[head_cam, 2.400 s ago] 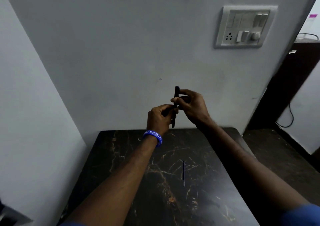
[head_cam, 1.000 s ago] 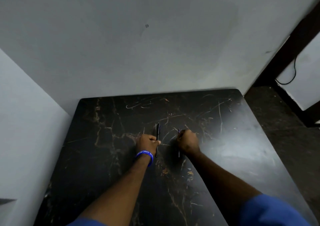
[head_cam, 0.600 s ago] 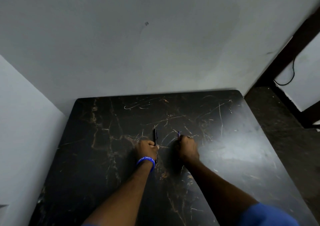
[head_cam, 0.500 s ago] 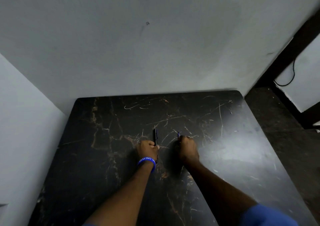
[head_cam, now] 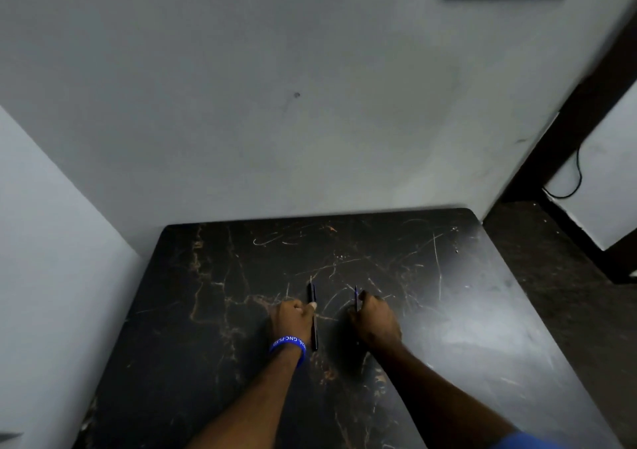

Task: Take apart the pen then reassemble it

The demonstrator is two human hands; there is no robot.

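Your view has tipped up; both fists stay planted mid-table (head_cam: 448, 310). Left hand (head_cam: 293, 321) clasps the light, stiff pen barrel (head_cam: 313, 314); right hand (head_cam: 374, 317), beside it, pinches the thin, bendable refill (head_cam: 356, 295) — hold it mid-length.

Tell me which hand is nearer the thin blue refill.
Right. The right hand is closed around the thin blue refill, whose tip pokes out above the fist. The left hand sits apart to the left, gripping the black pen barrel.
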